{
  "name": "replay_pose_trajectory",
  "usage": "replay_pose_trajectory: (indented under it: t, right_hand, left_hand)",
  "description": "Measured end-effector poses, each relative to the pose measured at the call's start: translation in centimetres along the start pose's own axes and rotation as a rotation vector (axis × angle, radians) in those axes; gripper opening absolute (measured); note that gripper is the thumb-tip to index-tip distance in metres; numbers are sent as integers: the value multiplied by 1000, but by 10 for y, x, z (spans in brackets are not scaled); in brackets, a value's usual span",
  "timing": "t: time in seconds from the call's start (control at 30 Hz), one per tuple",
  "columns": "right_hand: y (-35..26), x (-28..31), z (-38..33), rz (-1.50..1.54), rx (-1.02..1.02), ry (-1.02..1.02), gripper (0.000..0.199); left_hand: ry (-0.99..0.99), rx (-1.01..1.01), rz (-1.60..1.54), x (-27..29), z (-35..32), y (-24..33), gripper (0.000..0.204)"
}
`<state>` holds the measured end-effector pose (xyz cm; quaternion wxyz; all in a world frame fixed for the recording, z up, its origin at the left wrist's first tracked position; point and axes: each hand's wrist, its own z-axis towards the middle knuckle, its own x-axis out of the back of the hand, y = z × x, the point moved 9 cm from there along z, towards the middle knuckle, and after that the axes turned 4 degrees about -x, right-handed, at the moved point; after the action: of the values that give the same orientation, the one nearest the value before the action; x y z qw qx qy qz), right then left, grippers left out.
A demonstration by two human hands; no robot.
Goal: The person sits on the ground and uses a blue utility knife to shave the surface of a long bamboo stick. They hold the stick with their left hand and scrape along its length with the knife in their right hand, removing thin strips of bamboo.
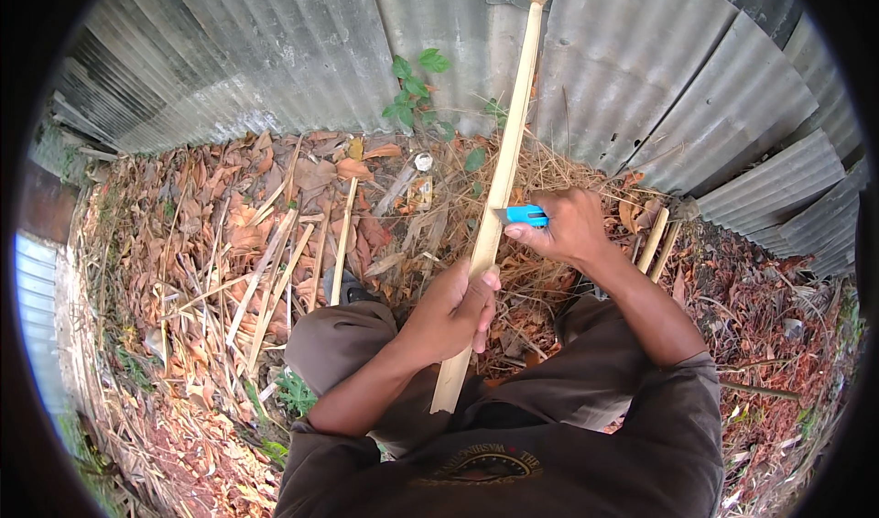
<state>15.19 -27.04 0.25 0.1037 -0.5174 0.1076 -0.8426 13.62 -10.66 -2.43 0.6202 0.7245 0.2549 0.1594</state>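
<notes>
Corrugated metal fence [275, 51]: grey sheets, weathered, closing the background; ground in front of it covered with dry brown leaves [220, 207] and straw.

Bamboo strip [499, 193]: long, pale, split length. Held slanting, upper end reaching up across the fence, lower end near the person's lap between the knees. This strip serves as the landmark for all entries below.

Left hand [453, 312]: clenched around the strip's lower part, thumb laid along it.

Right hand [568, 229]: just right of the strip at mid-length, gripping a blue-handled knife [525, 215]. The knife's forward end meets the strip's right edge; blade too small to make out.

Loose bamboo slats [275, 280]: several pale lengths lying scattered on the leaves, well to the left of the strip. Two short pieces [657, 239] to its right, beyond the right hand.

Small green plant [412, 92]: growing at the fence foot, left of the strip's upper part.

Brown trousers [339, 344] and dark shirt [549, 463]: the person's own, below the strip.
</notes>
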Motion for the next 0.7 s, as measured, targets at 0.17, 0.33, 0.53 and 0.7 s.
replay_pose_trajectory:
  t: [0.17,0.33,0.53,0.7]
  right_hand:
    - [0,17,1,-106,156,134,71]
    - [107,42,26,-161,-415,196,71]
    - [141,59,4,-272,-330,160,69]
    - [247,79,-34,-169,-795,233,82]
  left_hand:
    - [-64,-27,58,-5,-10,3,24]
    - [-222,-29,50,-32,-37,2,25]
    - [-292,71,83,-36,-59,-15,23]
    - [-312,150,87,-34,-90,-38,20]
